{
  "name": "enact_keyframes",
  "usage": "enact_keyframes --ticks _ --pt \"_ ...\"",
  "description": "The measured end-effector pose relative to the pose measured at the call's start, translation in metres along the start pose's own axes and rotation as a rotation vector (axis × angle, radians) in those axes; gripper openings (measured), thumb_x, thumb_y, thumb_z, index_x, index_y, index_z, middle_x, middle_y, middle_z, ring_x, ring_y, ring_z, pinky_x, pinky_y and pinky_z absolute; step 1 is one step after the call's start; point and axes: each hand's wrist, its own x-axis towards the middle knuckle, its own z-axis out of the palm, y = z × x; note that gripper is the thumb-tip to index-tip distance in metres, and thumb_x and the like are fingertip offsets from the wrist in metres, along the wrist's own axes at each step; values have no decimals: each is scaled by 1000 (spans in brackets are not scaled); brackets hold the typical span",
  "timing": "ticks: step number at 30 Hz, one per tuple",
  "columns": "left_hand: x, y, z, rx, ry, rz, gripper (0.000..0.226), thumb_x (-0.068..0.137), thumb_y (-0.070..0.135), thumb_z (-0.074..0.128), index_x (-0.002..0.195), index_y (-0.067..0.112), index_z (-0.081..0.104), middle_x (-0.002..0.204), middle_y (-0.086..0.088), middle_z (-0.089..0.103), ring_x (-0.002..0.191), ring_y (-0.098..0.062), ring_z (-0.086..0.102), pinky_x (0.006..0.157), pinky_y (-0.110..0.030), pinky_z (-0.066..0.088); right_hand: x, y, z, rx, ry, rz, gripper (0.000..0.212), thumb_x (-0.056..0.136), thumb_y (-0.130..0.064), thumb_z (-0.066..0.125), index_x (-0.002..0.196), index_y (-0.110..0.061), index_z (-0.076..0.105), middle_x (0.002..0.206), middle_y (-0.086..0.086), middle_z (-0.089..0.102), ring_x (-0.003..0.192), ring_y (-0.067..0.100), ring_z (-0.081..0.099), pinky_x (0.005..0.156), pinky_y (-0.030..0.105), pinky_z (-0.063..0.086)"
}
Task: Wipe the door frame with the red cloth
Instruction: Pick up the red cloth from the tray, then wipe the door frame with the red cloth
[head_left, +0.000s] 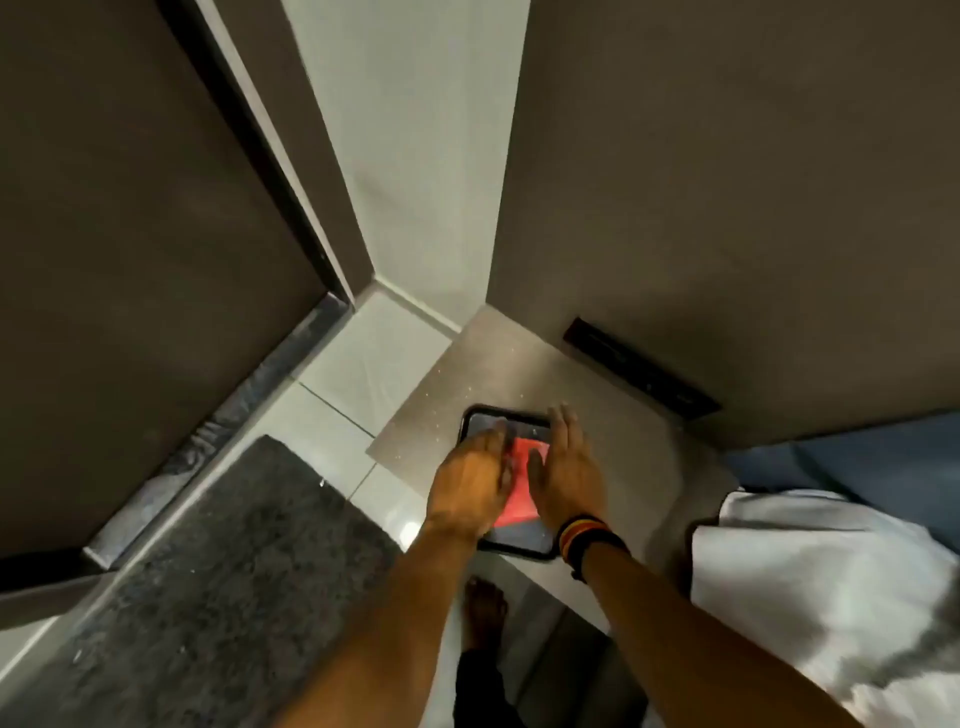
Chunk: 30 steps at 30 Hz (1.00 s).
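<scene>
A red cloth (519, 486) lies folded on a dark rimmed tray (522, 543) that rests on a low grey surface (519, 358). My left hand (472, 480) lies over the cloth's left side, and my right hand (566, 473) over its right side, fingers stretched out flat. Both hands touch the cloth; neither has closed around it. The door frame (291, 171) runs diagonally at the upper left beside a dark brown door (130, 249).
A dark grey mat (208, 577) covers the white tiled floor (363, 364) at the lower left. A brown wall panel (727, 182) with a dark slot (641, 366) stands at right. White bedding (831, 597) lies at the lower right. My bare foot (483, 608) shows below the tray.
</scene>
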Motion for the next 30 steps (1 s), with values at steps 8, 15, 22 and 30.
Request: enact_keyframes --ticks 8,15,22,30 --pt "29 -19 100 -242 -38 -501 55 95 46 64 134 8 57 133 -16 61 119 -36 64 94 -40 53 24 69 86 80 -182 372 54 96 -34 52 146 -13 42 143 16 52 127 37 56 104 50 51" --pt "51 -32 132 -314 47 -645 43 93 32 67 129 9 61 128 -17 68 115 -38 68 96 -45 56 49 74 105 195 -165 441 38 86 -23 66 122 -12 62 120 16 70 109 38 67 93 43 57" --pt "48 -49 102 -751 110 -680 10 85 8 71 95 9 73 102 -13 77 100 -34 71 93 -36 57 46 40 68 440 -178 315 8 85 -8 61 88 -12 67 88 12 69 83 30 63 74 35 52" --pt "15 -30 -111 -892 522 -305 10 80 -6 66 84 3 66 73 -1 64 68 -15 59 76 -39 57 52 -130 -61 681 -59 -13 15 85 -6 62 99 -11 64 81 -1 63 80 24 60 74 32 50"
